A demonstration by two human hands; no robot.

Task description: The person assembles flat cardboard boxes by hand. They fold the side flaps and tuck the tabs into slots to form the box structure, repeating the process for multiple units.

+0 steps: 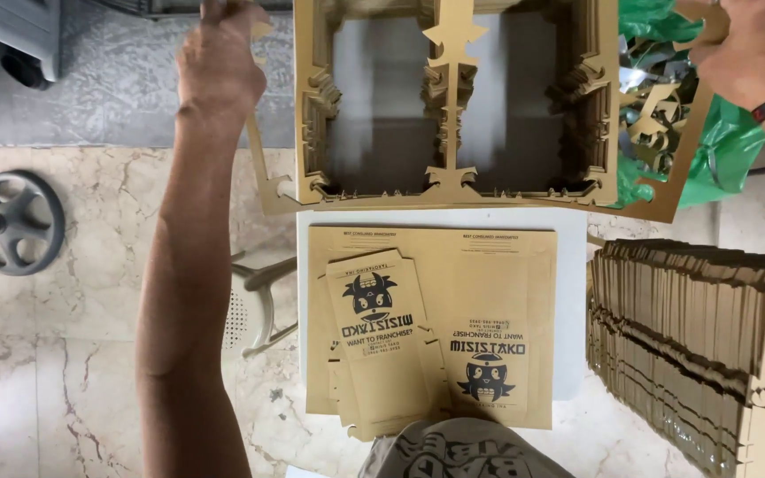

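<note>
Cardboard frame (453,190) between both raised hands (220,62).

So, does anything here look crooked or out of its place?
Yes. One loose die-cut box blank lies tilted across the squared printed sheets on the white table, with its lower edge past the sheets. The left hand and right hand lift the cut-out cardboard frame; nothing seems torn.
</note>
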